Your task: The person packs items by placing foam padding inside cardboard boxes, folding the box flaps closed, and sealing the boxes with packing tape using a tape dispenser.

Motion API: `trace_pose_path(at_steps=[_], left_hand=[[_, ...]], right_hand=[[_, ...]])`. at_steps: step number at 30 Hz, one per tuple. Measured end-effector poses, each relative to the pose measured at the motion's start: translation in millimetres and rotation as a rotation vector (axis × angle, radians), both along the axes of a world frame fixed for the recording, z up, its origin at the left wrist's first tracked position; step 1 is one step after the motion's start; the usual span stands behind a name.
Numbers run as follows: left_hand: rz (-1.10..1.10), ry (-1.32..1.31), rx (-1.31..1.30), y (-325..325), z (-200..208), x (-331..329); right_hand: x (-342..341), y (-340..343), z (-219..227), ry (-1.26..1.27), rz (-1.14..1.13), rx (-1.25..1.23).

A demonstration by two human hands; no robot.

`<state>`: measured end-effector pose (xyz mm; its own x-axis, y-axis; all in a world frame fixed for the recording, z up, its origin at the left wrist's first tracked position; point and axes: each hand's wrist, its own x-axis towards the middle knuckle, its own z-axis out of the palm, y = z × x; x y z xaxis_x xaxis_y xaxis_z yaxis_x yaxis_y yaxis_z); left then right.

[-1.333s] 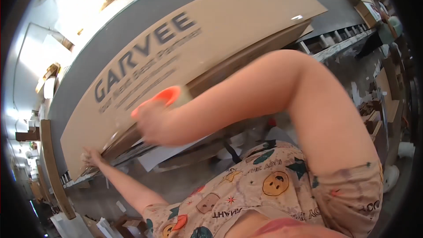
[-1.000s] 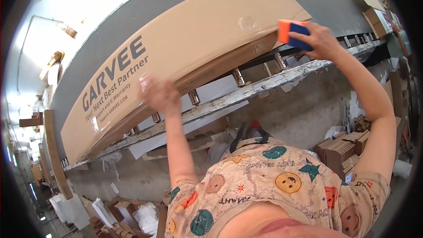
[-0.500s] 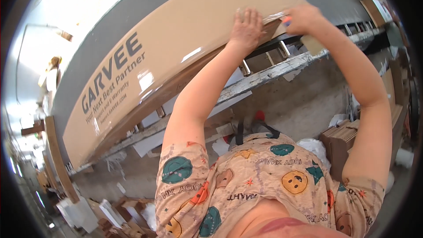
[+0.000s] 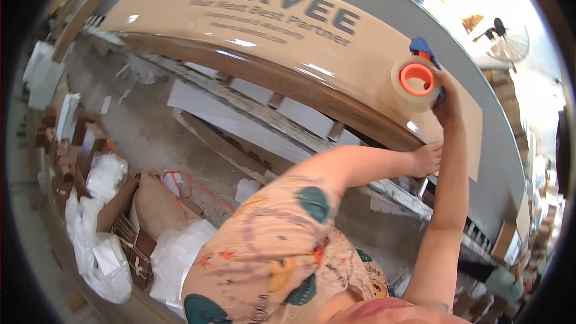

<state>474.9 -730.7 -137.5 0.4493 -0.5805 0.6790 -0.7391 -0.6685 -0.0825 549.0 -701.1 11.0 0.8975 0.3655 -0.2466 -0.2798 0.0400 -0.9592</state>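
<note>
Cardboard box [image 4: 288, 54], long, brown and dark-printed, lies along the grey-topped bench [image 4: 384, 3], shiny clear tape running near its close edge. Above the box's right part, the right hand [image 4: 447, 101] grips a blue-handled dispenser with a clear tape roll [image 4: 415, 104] on an orange core. The left hand [image 4: 427, 159] touches the box's near edge close to its right end; whether its fingers are curled, I cannot tell. White plastic bundles [image 4: 180, 258] sit at lower left.
</note>
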Motion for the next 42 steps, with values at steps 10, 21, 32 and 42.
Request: trace_pose_path(at_steps=[10, 21, 32, 42], left_hand=[[0.851, 0.13, 0.08, 566, 27, -167], [1.635, 0.121, -0.98, 670, -12, -83], [1.166, 0.353, -1.043, 455, -20, -135], [0.916, 0.695, -1.171, -10, 6, -149]], right_hand=[[40, 13, -55, -0.622, -0.105, -0.568], [19, -81, -104, -0.904, 0.07, -1.889], [102, -84, -66, -0.824, 0.473, -1.125], [208, -127, -107, -0.818, 0.156, -0.885]])
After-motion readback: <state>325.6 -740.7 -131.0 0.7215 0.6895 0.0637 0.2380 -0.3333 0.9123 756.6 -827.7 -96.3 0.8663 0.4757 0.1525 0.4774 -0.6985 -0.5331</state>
